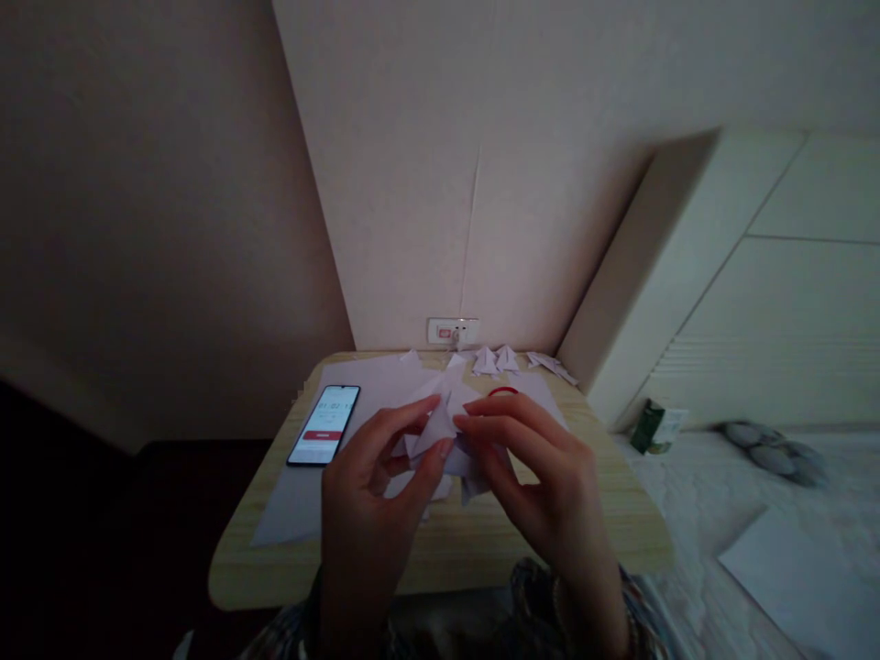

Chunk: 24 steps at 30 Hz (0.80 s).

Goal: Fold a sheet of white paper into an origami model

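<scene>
Between my hands, above the table, is a small piece of folded white paper with a pointed top. My left hand pinches its left side between thumb and fingers. From the right, my right hand has its fingertips closed at the paper's right edge; its lower fingers are partly hidden. White paper sheets and loose pieces lie on the table under and behind my hands. Several folded paper pieces stand along the table's back edge. Part of a red round object shows behind my right hand.
A phone with a lit screen lies at the left of the wooden table. A wall socket with a plug is behind the table. On the bed at right are a green box, a grey object and a white sheet.
</scene>
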Available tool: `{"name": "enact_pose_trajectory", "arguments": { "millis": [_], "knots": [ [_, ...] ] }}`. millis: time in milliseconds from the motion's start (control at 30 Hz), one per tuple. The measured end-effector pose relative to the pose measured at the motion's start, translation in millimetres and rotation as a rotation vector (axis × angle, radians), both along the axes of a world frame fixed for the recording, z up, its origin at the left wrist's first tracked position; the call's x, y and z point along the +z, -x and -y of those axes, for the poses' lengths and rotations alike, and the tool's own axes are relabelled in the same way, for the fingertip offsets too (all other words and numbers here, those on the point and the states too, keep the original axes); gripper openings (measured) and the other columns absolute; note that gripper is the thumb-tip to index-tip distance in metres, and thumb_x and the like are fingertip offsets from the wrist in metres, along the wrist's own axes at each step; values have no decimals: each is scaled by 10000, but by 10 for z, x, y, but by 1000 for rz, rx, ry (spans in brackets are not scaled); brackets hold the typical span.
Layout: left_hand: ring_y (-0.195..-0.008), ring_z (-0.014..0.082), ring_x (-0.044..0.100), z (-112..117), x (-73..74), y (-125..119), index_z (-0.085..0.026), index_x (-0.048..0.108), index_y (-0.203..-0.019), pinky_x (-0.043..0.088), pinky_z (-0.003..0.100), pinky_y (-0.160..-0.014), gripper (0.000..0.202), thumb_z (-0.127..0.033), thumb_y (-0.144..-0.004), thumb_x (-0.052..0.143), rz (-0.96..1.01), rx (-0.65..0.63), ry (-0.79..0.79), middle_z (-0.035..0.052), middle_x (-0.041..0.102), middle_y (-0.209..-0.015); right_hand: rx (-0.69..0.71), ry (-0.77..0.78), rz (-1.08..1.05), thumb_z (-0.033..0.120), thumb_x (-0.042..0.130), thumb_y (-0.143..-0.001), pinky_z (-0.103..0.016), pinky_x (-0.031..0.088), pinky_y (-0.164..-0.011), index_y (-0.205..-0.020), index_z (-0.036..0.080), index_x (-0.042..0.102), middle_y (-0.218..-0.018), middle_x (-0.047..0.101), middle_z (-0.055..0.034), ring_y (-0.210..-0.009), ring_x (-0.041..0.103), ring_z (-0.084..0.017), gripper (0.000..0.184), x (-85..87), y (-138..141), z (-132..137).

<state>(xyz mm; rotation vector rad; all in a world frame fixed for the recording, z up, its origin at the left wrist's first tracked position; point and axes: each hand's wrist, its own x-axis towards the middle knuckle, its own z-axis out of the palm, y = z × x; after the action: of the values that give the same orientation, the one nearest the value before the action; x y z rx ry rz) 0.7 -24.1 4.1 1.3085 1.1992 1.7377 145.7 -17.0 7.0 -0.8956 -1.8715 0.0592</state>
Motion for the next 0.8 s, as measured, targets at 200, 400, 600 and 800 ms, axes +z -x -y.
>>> {"name": "enact_pose_trajectory", "arguments": {
  "millis": [200,400,600,800],
  "knots": [
    [-801,149,698,-3,25,35,-251,812,-925,613,206,-662,192,-188,-750,760,-46,3,-34,-13,768,-870,-2,-7,97,129,564,-959,-325,604,-740,-1037,177,733,-984,741,-98,-915,716,-223,193,66,-6,33],
    [-811,163,701,6,61,65,-240,807,-923,613,224,-673,171,-194,-765,762,-35,-19,-28,0,761,-869,-12,14,89,148,570,-964,-338,614,-758,-1047,206,736,-987,755,-86,-918,725,-220,195,112,6,46],
    [-806,141,693,16,114,81,-262,815,-920,597,187,-683,174,-194,-765,776,44,-31,-32,-16,764,-873,-28,-11,67,137,566,-954,-351,614,-751,-1031,210,742,-980,777,-80,-895,738,-225,205,182,58,52],
    [-860,135,699,43,114,66,-280,805,-934,580,160,-668,197,-150,-803,733,43,-21,-109,-25,770,-921,-69,-69,46,110,606,-934,-326,611,-731,-1017,204,747,-967,786,-67,-871,751,-211,189,189,102,104]
  ]
}}
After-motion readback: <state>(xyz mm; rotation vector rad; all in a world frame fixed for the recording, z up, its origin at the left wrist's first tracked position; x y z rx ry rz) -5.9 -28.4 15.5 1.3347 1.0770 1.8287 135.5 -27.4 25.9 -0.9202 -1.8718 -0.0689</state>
